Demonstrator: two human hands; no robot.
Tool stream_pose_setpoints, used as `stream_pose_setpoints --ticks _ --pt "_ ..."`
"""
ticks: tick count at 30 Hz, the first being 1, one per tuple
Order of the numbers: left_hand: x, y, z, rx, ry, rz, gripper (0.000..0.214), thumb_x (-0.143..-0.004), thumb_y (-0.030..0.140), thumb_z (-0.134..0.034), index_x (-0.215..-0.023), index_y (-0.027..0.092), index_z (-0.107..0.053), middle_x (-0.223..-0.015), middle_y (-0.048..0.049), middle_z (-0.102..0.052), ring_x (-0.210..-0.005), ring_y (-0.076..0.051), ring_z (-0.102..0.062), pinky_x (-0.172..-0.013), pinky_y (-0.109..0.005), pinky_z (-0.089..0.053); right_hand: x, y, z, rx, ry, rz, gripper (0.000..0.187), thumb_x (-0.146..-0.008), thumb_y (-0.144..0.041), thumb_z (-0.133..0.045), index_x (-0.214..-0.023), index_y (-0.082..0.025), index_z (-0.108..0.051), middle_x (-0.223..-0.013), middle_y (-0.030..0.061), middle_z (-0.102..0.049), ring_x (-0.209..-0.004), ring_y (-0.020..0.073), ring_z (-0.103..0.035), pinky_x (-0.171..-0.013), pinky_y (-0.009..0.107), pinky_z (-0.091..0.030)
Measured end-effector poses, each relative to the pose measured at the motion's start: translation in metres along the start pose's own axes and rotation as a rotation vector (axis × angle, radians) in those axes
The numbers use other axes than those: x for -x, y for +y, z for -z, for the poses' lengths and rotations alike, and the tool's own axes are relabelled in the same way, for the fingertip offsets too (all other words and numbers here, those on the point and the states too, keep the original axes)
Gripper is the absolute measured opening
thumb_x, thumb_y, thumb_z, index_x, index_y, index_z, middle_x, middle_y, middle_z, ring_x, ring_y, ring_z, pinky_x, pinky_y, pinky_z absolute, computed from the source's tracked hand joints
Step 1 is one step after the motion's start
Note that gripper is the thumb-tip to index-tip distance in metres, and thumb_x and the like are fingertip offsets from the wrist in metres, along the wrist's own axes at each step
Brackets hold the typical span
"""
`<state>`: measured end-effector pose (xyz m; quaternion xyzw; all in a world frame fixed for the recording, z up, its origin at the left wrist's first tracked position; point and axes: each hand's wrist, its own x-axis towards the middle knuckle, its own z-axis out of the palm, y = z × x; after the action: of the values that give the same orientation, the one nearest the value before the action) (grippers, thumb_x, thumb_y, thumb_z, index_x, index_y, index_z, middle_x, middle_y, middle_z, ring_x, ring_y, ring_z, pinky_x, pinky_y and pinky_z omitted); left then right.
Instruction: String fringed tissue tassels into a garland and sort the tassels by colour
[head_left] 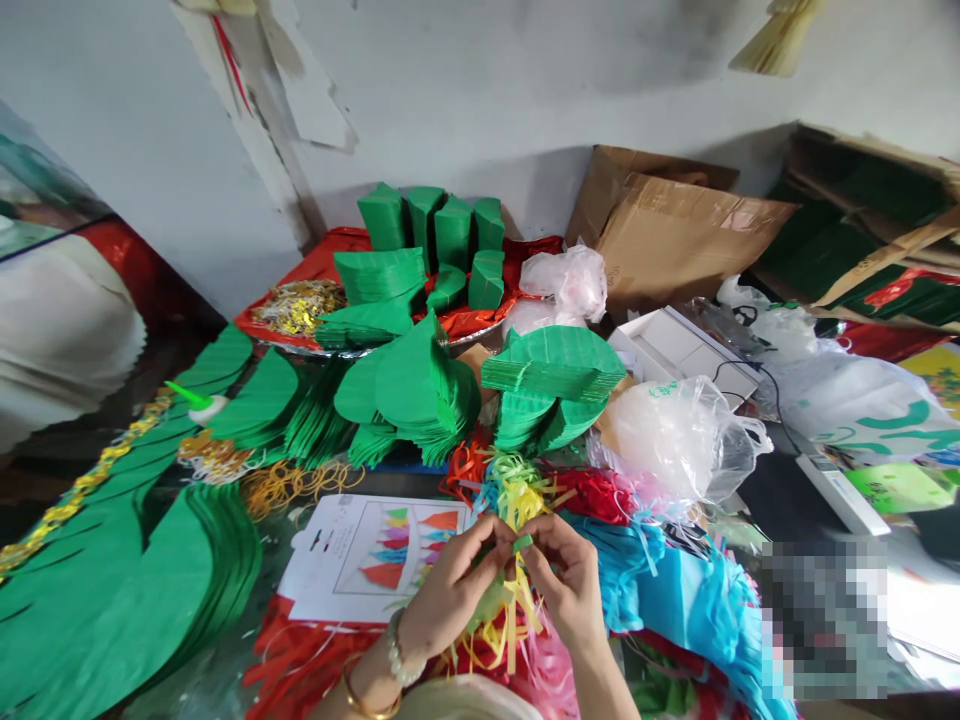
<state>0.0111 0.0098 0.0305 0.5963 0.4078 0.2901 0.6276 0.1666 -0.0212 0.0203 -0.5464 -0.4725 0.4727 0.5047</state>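
Note:
My left hand [450, 590] and my right hand [570, 585] meet low in the middle, fingers pinched together on a bunch of thin paper strips [517, 600], yellow, green and pink. A small green strip piece [523, 543] sits between the fingertips of both hands. The strips hang down between my wrists. A tuft of yellow-green fringe [517, 490] stands just behind my fingers. My left wrist wears a bead bracelet and a gold bangle.
Stacks of green cut paper [420, 390] [551, 365] fill the table's middle and left. A printed sheet with coloured flags [367, 555] lies left of my hands. Blue fringe [675, 590], plastic bags [675, 435], a white box [686, 350] and cardboard [675, 235] are to the right.

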Motion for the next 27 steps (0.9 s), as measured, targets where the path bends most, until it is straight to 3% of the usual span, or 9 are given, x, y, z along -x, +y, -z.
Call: stream_pose_setpoints --ticks 6,9,12,16,21,27 --pt "0.002 0.0 -0.002 -0.242 0.098 -0.119 0.017 -0.095 0.033 -0.047 -0.087 0.022 -0.058 -0.083 -0.002 -0.066 -0.078 -0.018 -0.061 -0.075 -0.028 -0.045 0.006 0.005 0.0 0.247 0.124 0.139 0.013 -0.085 -0.028 -0.057 -0.082 -0.016 -0.061 -0.057 -0.0034 -0.052 -0.049 0.0086 -0.04 -0.047 0.02 -0.031" --pt "0.0 -0.001 -0.001 -0.439 0.166 -0.265 0.015 -0.095 0.024 -0.048 -0.098 0.024 -0.063 -0.094 -0.0034 -0.071 -0.089 -0.02 -0.064 -0.083 -0.031 -0.047 0.009 0.006 0.002 0.316 0.133 0.167 0.015 -0.086 -0.027 -0.056 -0.084 -0.015 -0.064 -0.057 -0.0025 -0.054 -0.049 0.0087 -0.042 -0.048 0.02 -0.035" --pt "-0.003 -0.002 0.004 -0.624 0.157 -0.494 0.025 -0.094 0.015 -0.049 -0.109 0.027 -0.064 -0.1 -0.0022 -0.073 -0.095 -0.019 -0.065 -0.091 -0.034 -0.046 0.009 0.007 0.005 0.235 0.065 0.092 0.019 -0.085 -0.032 -0.058 -0.082 -0.014 -0.065 -0.057 -0.0007 -0.058 -0.048 0.0097 -0.048 -0.047 0.019 -0.039" --pt "-0.005 0.001 0.014 -0.807 0.053 -0.698 0.026 -0.093 0.011 -0.051 -0.109 0.025 -0.066 -0.099 -0.0017 -0.074 -0.092 -0.017 -0.066 -0.094 -0.034 -0.046 0.005 0.011 0.011 -0.004 -0.085 -0.138 0.035 -0.078 -0.049 -0.07 -0.074 -0.015 -0.063 -0.051 0.0008 -0.061 -0.037 0.009 -0.048 -0.038 0.018 -0.037" --pt "-0.003 0.006 0.022 -0.858 -0.015 -0.718 0.023 -0.092 0.014 -0.052 -0.105 0.025 -0.066 -0.096 -0.002 -0.074 -0.091 -0.019 -0.066 -0.092 -0.036 -0.047 0.001 0.015 0.012 -0.173 -0.215 -0.272 0.044 -0.069 -0.056 -0.076 -0.071 -0.015 -0.062 -0.049 0.0017 -0.063 -0.034 0.008 -0.048 -0.036 0.017 -0.037" --pt "0.002 0.003 0.016 -0.767 0.04 -0.629 0.02 -0.089 0.012 -0.051 -0.097 0.023 -0.065 -0.091 -0.0027 -0.072 -0.085 -0.018 -0.065 -0.089 -0.036 -0.047 0.002 0.012 0.011 -0.223 -0.245 -0.33 0.046 -0.067 -0.057 -0.078 -0.067 -0.014 -0.062 -0.053 0.0019 -0.066 -0.034 0.0065 -0.048 -0.034 0.016 -0.034"
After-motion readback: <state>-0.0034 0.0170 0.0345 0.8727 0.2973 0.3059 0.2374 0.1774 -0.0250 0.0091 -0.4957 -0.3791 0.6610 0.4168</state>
